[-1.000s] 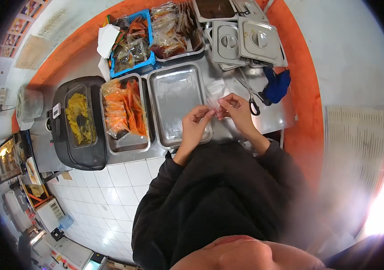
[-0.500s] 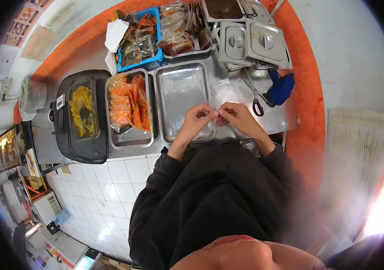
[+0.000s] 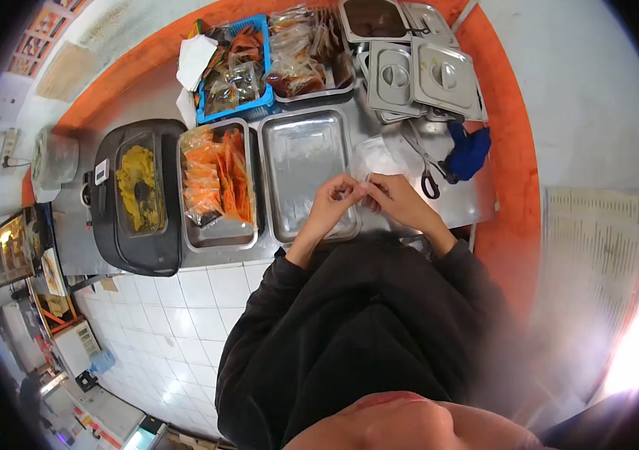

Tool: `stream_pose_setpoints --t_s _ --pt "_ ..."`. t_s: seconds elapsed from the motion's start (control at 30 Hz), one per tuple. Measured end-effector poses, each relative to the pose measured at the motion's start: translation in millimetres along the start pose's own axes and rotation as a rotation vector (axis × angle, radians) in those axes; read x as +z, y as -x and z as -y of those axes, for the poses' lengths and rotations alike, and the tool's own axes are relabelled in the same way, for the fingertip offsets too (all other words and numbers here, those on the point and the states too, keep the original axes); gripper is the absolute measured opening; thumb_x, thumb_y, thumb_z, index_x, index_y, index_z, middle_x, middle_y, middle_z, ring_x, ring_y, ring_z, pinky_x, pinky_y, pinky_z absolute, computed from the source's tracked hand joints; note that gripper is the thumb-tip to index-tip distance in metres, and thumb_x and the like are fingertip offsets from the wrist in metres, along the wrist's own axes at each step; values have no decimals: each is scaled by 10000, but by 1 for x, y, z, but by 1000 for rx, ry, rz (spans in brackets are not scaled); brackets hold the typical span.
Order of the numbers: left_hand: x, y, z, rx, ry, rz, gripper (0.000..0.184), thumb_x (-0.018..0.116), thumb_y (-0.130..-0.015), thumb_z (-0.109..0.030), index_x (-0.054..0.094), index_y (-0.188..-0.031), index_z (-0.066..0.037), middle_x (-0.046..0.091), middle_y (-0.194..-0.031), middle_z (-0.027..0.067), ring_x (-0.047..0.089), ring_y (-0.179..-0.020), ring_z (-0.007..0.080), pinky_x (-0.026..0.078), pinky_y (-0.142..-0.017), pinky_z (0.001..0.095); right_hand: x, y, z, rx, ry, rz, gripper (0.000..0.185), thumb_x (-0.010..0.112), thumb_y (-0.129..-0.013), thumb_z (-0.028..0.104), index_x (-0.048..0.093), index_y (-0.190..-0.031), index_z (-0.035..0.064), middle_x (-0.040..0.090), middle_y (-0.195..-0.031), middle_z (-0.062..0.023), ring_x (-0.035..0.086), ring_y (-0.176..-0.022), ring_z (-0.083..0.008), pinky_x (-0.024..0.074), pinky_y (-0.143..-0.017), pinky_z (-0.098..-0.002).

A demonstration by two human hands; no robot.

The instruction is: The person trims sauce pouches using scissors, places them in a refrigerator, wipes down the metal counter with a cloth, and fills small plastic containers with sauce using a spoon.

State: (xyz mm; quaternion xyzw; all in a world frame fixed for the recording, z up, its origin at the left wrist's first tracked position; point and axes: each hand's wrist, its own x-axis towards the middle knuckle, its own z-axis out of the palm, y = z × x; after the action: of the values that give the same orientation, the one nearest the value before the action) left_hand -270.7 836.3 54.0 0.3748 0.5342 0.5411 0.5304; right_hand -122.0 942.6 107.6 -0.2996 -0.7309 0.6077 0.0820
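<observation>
My left hand (image 3: 333,201) and my right hand (image 3: 398,199) meet over the right rim of a bare steel tray (image 3: 306,135). Both are closed, thumbs and forefingers pinched together at the fingertips. Between them is what looks like a thin clear plastic bag, mostly hidden by the fingers. Just beyond the hands, more clear plastic (image 3: 383,155) lies on the steel table. Black-handled scissors (image 3: 429,184) rest to the right of my right hand, beside a dark blue cloth (image 3: 468,150).
Left of the bare tray, a second steel tray (image 3: 203,241) holds bags of orange food. Further left, a yellow food tub (image 3: 139,187) sits on a black case (image 3: 106,244). Behind stand a blue basket (image 3: 267,97) of packets, another packet tray (image 3: 312,94) and steel lids (image 3: 445,71).
Both hands stay together in nearly the same place, with small shifts of the fingers. The whole view has moved slightly; nothing on the table has been moved.
</observation>
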Motion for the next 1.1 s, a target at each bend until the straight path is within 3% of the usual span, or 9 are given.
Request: stream_pose_setpoints --t_s 0.2,0.33,0.5,0.67,0.77,0.97,1.03,1.07,1.1 --pt "10 0 -6 -50 115 -33 128 559 -919 -119 579 -987 -12 590 -871 35 544 -846 108 426 -770 246 -1 3 -15 22 39 104 255 488 -937 229 587 -968 -4 639 -800 -108 614 -688 -173 493 -625 -303" --pt "33 2 -30 170 -316 -55 207 426 -973 -179 540 -968 -7 595 -926 112 547 -886 225 393 -867 327 13 1 -19 -206 393 -159 308 541 -845 273 607 -1057 60 643 -928 -148 619 -842 -310 488 -723 -407" --pt "21 -19 -21 645 -1083 -29 143 519 -900 -157 573 -881 -26 600 -806 133 547 -782 271 363 -833 395 -6 14 -11 -159 605 -186 269 564 -799 259 609 -972 59 639 -871 -129 614 -809 -318 475 -658 -435" --pt "26 -28 -29 624 -1047 -42 133 558 -844 -154 590 -748 -68 603 -625 60 563 -607 218 373 -802 371 -8 16 -20 -162 768 -393 238 585 -763 236 582 -900 41 632 -775 -112 615 -745 -307 470 -609 -429" --pt "34 -33 -38 574 -1159 -160 158 570 -825 -160 589 -690 -80 589 -553 46 542 -511 225 382 -756 357 -6 18 -16 -46 839 -593 164 570 -766 168 579 -869 42 627 -873 -120 617 -761 -290 472 -597 -410" --pt "32 -32 -62 450 -1143 -124 184 591 -810 -185 590 -673 -63 571 -507 42 536 -475 235 379 -690 341 15 3 -29 -521 855 -799 262 550 -791 93 593 -1047 61 492 -1226 -177 596 -847 -298 517 -680 -366" --pt "23 -32 -79 349 -1154 149 132 629 -780 -213 627 -826 -89 653 -729 70 611 -701 222 385 -776 368 15 2 -35 -349 623 -545 422 600 -771 112 570 -1192 117 385 -1365 -201 584 -940 -301 523 -732 -342" --pt "22 -31 -87 324 -1157 122 132 629 -780 -213 627 -826 -89 653 -729 70 611 -701 222 385 -776 368 12 6 -26 -363 612 -514 422 600 -771 112 570 -1192 117 385 -1365 -201 584 -940 -301 523 -732 -342" --pt "23 -32 -97 486 -1109 60 243 667 -745 -215 613 -956 -110 622 -931 93 571 -885 261 367 -851 401 4 11 -7 -360 569 -522 475 626 -751 109 560 -1221 132 303 -1421 -199 558 -1013 -308 519 -751 -341"
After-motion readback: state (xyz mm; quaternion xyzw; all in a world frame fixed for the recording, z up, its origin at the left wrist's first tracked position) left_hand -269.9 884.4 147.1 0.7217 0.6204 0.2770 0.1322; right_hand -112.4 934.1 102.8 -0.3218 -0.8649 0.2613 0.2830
